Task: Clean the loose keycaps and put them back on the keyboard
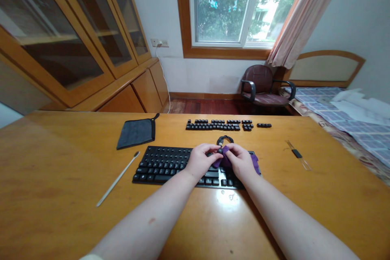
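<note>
Pinching a purple cloth [224,158] in both hands' grip, left hand [199,160], right hand [240,161], over keyboard [161,165], wooden desk [61,170], window [225,4] behind

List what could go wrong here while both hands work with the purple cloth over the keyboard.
1. The loose keys lie in rows near the far edge of the desk; a knock might scatter them onto the floor.
2. The left hand and right hand pinch a small key in the purple cloth; it could slip and drop among the keyboard keys.
3. The thin brush lies near the left forearm and could be swept aside.
</note>
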`<state>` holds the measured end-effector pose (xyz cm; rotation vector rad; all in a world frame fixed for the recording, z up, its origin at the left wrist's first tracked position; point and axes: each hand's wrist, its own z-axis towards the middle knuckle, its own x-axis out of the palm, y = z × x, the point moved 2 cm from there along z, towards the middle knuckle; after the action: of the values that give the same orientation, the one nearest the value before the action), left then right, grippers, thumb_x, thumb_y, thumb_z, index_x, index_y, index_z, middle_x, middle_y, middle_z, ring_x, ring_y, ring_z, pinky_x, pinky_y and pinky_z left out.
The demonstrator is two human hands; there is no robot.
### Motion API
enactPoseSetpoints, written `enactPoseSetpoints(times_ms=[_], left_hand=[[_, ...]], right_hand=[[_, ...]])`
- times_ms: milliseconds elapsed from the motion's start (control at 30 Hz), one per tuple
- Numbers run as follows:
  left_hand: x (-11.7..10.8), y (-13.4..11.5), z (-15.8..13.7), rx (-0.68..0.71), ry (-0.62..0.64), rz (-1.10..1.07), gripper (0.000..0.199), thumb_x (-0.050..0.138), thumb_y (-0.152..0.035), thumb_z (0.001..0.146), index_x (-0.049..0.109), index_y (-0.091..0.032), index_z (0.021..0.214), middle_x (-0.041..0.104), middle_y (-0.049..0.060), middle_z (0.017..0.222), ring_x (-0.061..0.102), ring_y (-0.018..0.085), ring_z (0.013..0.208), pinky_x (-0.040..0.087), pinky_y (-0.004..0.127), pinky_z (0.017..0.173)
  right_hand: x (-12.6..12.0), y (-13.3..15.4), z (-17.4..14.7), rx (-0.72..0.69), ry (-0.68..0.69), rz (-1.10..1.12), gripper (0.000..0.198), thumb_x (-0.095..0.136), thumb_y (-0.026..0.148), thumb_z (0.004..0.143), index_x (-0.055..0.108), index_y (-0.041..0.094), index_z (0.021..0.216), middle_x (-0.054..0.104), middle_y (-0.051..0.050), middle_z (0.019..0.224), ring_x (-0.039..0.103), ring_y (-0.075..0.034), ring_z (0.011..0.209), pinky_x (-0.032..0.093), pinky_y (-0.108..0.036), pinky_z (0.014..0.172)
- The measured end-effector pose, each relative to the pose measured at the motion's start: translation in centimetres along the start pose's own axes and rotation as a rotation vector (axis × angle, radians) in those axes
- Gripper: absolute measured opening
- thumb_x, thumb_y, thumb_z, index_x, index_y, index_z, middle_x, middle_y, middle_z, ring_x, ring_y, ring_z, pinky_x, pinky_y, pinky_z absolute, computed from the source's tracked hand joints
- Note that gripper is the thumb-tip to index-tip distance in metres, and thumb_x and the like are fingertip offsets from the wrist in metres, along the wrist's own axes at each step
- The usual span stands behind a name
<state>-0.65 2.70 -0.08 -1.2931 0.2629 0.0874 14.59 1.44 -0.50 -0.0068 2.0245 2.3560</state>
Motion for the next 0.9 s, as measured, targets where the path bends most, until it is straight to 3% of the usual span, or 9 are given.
enactPoseSetpoints(times_ms=[133, 300, 533, 767, 900], left_hand=[[-0.3, -0.9, 0.0, 0.098, 0.021, 0.087, 0.025, 0.069, -0.023, 0.068, 0.069, -0.022, 0.093, 0.066, 0.003, 0.082, 0.061, 0.015, 0.076, 0.05, 0.029, 0.077], [-0.4, -1.5, 0.0, 0.169, 0.02, 0.15, 0.019, 0.065, -0.018, 0.071, 0.067, -0.021, 0.09, 0.065, 0.002, 0.083, 0.059, 0.015, 0.079, 0.048, 0.028, 0.077], [-0.2, -1.3, -0.1, 0.253, 0.065, 0.196, 0.011, 0.062, -0.017, 0.073, 0.066, -0.02, 0.083, 0.064, 0.002, 0.08, 0.059, 0.015, 0.08, 0.047, 0.029, 0.076], [-0.1, -1.0, -0.1, 0.237, 0.046, 0.189, 0.012, 0.062, -0.013, 0.073, 0.066, -0.02, 0.082, 0.064, 0.001, 0.081, 0.059, 0.016, 0.084, 0.047, 0.031, 0.082], [-0.2, -1.1, 0.0, 0.2, 0.031, 0.188, 0.017, 0.064, -0.011, 0.069, 0.066, -0.02, 0.083, 0.064, 0.001, 0.081, 0.059, 0.015, 0.082, 0.048, 0.031, 0.08]], right_hand=[[0.0, -0.2, 0.0, 0.011, -0.027, 0.031, 0.021, 0.063, 0.038, 0.073, 0.064, 0.019, 0.081, 0.068, -0.005, 0.081, 0.062, -0.02, 0.076, 0.049, -0.033, 0.073], [0.2, -0.4, -0.1, 0.026, -0.001, 0.031, 0.024, 0.065, 0.036, 0.071, 0.064, 0.019, 0.088, 0.068, -0.004, 0.079, 0.061, -0.018, 0.071, 0.049, -0.031, 0.068], [0.5, -0.3, -0.4, -0.013, 0.024, -0.163, 0.027, 0.068, 0.032, 0.067, 0.065, 0.018, 0.091, 0.068, -0.006, 0.084, 0.061, -0.02, 0.074, 0.049, -0.034, 0.07], [0.2, 0.4, -0.2, -0.11, 0.001, -0.237, 0.012, 0.063, 0.026, 0.07, 0.069, 0.02, 0.08, 0.068, -0.005, 0.08, 0.062, -0.02, 0.077, 0.048, -0.035, 0.075], [0.0, 0.6, -0.1, -0.123, 0.026, -0.236, 0.015, 0.056, 0.026, 0.077, 0.069, 0.02, 0.081, 0.069, -0.005, 0.083, 0.062, -0.02, 0.079, 0.048, -0.034, 0.077]])
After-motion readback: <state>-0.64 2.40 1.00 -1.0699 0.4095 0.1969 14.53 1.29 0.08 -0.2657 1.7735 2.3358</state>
